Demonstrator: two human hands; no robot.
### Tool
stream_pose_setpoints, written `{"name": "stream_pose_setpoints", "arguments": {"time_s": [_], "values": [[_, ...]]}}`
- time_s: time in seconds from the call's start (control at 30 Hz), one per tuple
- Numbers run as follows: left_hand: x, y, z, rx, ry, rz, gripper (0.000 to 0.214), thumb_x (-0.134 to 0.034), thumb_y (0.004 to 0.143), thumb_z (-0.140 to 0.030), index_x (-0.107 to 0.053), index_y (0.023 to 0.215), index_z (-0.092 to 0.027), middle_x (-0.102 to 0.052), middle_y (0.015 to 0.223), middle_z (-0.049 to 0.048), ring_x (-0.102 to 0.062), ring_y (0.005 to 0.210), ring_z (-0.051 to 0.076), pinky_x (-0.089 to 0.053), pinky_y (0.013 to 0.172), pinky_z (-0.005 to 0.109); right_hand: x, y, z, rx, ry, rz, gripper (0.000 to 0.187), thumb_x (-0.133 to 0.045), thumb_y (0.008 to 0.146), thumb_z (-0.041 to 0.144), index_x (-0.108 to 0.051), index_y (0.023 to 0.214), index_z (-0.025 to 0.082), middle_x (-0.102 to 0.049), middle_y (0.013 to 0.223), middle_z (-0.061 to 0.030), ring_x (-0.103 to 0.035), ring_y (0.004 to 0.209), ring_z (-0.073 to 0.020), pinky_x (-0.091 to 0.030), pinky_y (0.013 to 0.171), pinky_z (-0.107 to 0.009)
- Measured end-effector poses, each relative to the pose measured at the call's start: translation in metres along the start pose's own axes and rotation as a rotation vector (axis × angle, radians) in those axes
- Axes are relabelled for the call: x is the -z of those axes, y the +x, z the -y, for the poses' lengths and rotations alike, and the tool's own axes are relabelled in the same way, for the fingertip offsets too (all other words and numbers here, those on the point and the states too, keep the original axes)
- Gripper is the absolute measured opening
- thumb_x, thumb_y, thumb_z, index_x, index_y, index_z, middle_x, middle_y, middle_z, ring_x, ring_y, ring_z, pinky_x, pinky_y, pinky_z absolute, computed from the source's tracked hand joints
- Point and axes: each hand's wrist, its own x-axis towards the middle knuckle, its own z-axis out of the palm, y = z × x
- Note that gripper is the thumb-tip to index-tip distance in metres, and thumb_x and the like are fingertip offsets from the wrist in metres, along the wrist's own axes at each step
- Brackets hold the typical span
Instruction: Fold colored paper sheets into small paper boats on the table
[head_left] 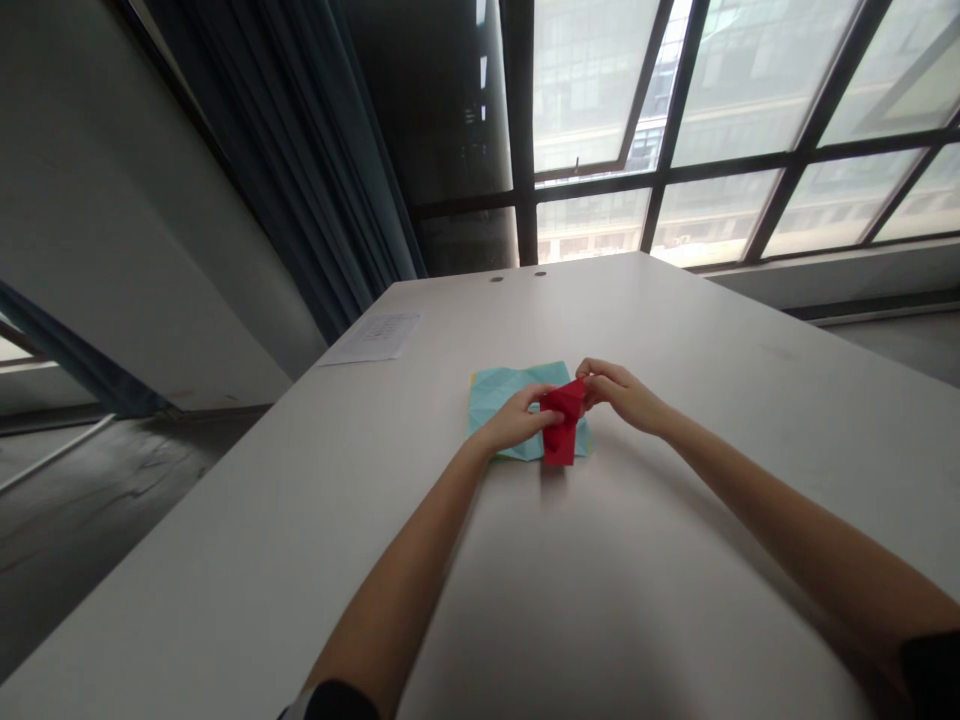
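From my remote seat, I see the left hand (517, 420) grasping the red folded paper (559, 445), its thumb lying across the near face and its fingers reaching behind the upper left edge. The right hand (616, 392) has its fingertips bunched at the paper's upper right corner; they meet it there, though I cannot tell how firmly they pinch. So the red piece sits between the two hands — left thumb over its middle, right fingertips at its top corner — and a soft shadow just below its lower edge suggests to me that it is held clear of the surface.

Behind it I see a creased turquoise sheet (504, 395) flat on the white table (285, 540), a yellow sliver (472, 380) showing at its left corner. The left hand and the red paper hide part of that sheet from me, and the left fingers cover some of the red folds. Well apart, towards the far left edge, lies a printed page (375, 338); beyond the far end stand a blue curtain (300, 150) and the windows (592, 90).

The red paper's long axis runs roughly up and down my view: its straight, narrow end points toward the wearer, its wider top slants up to a point at the right fingertips.
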Motion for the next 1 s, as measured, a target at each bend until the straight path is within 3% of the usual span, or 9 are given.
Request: {"name": "stream_pose_setpoints", "arguments": {"time_s": [0.13, 0.23, 0.3, 0.43, 0.53, 0.77, 1.0], "values": [[-0.001, 0.003, 0.007, -0.01, 0.02, 0.025, 0.028, -0.058, 0.073, -0.036, -0.066, 0.086, -0.012, -0.065, 0.076, 0.0042, -0.057, 0.071, 0.016, -0.044, 0.063, 0.025, 0.0, 0.001, -0.001, 0.061, -0.048, -0.05, 0.009, -0.047, 0.077, 0.027, -0.048, 0.075, 0.018, -0.055, 0.067, 0.0012, -0.056, 0.062, -0.0123, -0.048, 0.062, -0.029], [0.0, 0.005, 0.012, -0.003, 0.148, -0.109, 0.032, -0.053, 0.077, -0.04, -0.067, 0.076, -0.012, -0.062, 0.062, 0.0011, -0.053, 0.057, 0.012, -0.038, 0.053, 0.022, 0.003, 0.0, -0.003, 0.123, -0.279, -0.212, 0.02, -0.05, 0.079, 0.031, -0.048, 0.095, 0.02, -0.057, 0.082, -0.0014, -0.055, 0.064, -0.0124, -0.047, 0.061, -0.029], [0.002, 0.006, 0.011, -0.001, 0.291, -0.205, 0.032, -0.051, 0.078, -0.04, -0.066, 0.07, -0.012, -0.059, 0.055, -0.0004, -0.05, 0.052, 0.011, -0.035, 0.05, 0.021, 0.004, -0.002, -0.003, 0.207, -0.467, -0.236, 0.026, -0.05, 0.08, 0.033, -0.046, 0.103, 0.021, -0.057, 0.091, -0.0039, -0.055, 0.066, -0.0131, -0.046, 0.061, -0.03], [0.004, 0.005, 0.006, -0.001, 0.516, -0.328, 0.03, -0.05, 0.079, -0.037, -0.064, 0.066, -0.014, -0.056, 0.054, -0.0014, -0.047, 0.052, 0.011, -0.03, 0.05, 0.022, 0.003, -0.007, 0.004, 0.377, -0.785, -0.02, 0.021, -0.05, 0.081, 0.036, -0.057, 0.092, 0.02, -0.058, 0.093, -0.0068, -0.054, 0.078, -0.016, -0.044, 0.071, -0.031], [0.003, 0.004, 0.005, -0.018, 0.613, -0.368, 0.029, -0.048, 0.079, -0.034, -0.062, 0.062, -0.015, -0.055, 0.054, -0.0012, -0.045, 0.052, 0.011, -0.028, 0.05, 0.023, 0.002, -0.009, 0.009, 0.383, -0.942, 0.09, 0.024, -0.05, 0.082, 0.04, -0.062, 0.083, 0.02, -0.061, 0.082, -0.0055, -0.054, 0.078, -0.0176, -0.042, 0.074, -0.032], [-0.001, 0.003, 0.005, -0.02, 0.669, -0.379, 0.028, -0.047, 0.08, -0.033, -0.058, 0.06, -0.017, -0.056, 0.055, 0.0001, -0.048, 0.052, 0.012, -0.03, 0.051, 0.024, 0.007, -0.009, 0.006, 0.274, -1.273, 0.104, 0.024, -0.052, 0.08, 0.037, -0.066, 0.092, 0.021, -0.061, 0.094, -0.008, -0.054, 0.086, -0.0216, -0.039, 0.075, -0.034], [-0.004, 0.005, 0.006, 0.031, 0.535, -0.323, 0.025, -0.046, 0.08, -0.032, -0.059, 0.064, -0.017, -0.059, 0.055, 0.0002, -0.056, 0.054, 0.013, -0.038, 0.052, 0.022, 0.006, -0.006, -0.001, 0.225, -1.337, 0.107, 0.016, -0.063, 0.074, 0.033, -0.065, 0.085, 0.022, -0.061, 0.086, -0.0053, -0.053, 0.08, -0.0195, -0.037, 0.067, -0.029]]}}
